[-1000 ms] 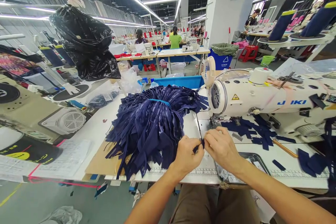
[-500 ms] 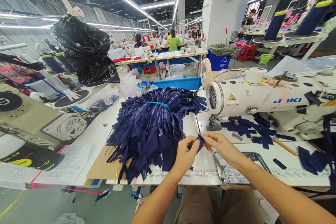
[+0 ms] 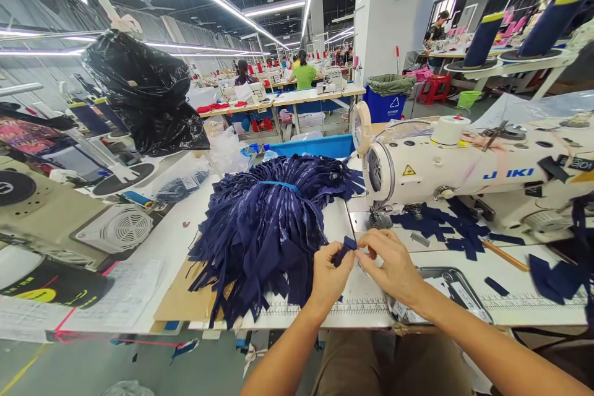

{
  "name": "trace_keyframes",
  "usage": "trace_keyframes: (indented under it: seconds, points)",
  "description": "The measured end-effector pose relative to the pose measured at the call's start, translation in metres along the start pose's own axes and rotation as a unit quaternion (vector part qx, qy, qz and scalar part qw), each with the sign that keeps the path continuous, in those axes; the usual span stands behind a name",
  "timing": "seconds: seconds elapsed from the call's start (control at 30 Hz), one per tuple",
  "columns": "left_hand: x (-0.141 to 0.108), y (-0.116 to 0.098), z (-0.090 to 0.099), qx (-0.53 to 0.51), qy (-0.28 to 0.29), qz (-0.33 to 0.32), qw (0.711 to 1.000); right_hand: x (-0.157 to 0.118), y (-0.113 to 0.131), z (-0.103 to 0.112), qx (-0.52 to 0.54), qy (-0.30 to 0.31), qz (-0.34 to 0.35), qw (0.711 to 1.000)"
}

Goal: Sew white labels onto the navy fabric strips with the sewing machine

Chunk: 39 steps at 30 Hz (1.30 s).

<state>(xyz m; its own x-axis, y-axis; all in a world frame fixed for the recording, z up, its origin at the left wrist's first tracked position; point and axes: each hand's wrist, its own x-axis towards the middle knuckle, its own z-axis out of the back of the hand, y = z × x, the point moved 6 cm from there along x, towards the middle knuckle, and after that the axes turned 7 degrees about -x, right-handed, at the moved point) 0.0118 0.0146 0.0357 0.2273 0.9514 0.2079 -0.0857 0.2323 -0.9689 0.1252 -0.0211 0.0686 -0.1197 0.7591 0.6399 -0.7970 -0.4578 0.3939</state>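
Observation:
Between my two hands is a small navy fabric piece (image 3: pixel 347 246), in front of the sewing machine's needle area. My left hand (image 3: pixel 328 275) pinches it between thumb and fingers. The thumb and fingertips of my right hand (image 3: pixel 388 265) close on its right edge. Left of my hands lies a large bundle of navy fabric strips (image 3: pixel 260 229), tied round with a blue band (image 3: pixel 281 185). The white sewing machine (image 3: pixel 436 167) stands just beyond my right hand. Below that hand, a metal tray (image 3: pixel 468 288) holds small white items that I cannot make out.
Navy scraps (image 3: pixel 436 223) lie under the machine arm, more at the right. An orange-handled tool (image 3: pixel 505 255) rests there. A ruler strip (image 3: pixel 366 307) runs along the table's front edge. A black plastic bag (image 3: pixel 143 93) hangs at upper left. Co-workers sit farther back.
My right hand has turned, its fingers now more curled over the fabric piece's right edge. The fabric piece sits slightly farther left. The whole view has shifted a little.

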Motion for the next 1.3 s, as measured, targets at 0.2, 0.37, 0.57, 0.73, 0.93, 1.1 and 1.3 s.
trace_keyframes:
  seconds: [0.2, 0.37, 0.57, 0.73, 0.93, 1.1, 1.3]
  points:
    - [-0.001, -0.006, 0.002, 0.058, -0.015, -0.058, 0.996, 0.003, -0.003, -0.007, 0.018, 0.046, -0.009, 0.999]
    - [-0.002, -0.006, 0.003, 0.056, -0.017, -0.055, 0.997, 0.005, -0.003, -0.011, 0.004, 0.087, -0.014, 0.996]
    - [-0.004, 0.002, -0.002, -0.003, -0.008, -0.016, 1.0, 0.003, 0.001, -0.014, -0.041, 0.056, 0.008, 0.998]
    - [-0.001, 0.003, -0.002, -0.023, 0.009, -0.004, 1.0, 0.001, -0.001, -0.01, -0.013, 0.061, 0.017, 0.998]
    - [-0.001, 0.021, 0.002, -0.117, 0.001, 0.076, 0.99, -0.018, -0.072, 0.005, -0.179, 0.18, -0.112, 0.961]
    - [-0.004, 0.028, -0.005, -0.212, 0.004, 0.111, 0.971, -0.046, -0.146, 0.031, -0.382, 0.233, -0.245, 0.86]
    - [-0.005, 0.028, -0.01, -0.254, -0.015, 0.112, 0.961, -0.058, -0.185, 0.024, -0.261, 0.236, -0.239, 0.905]
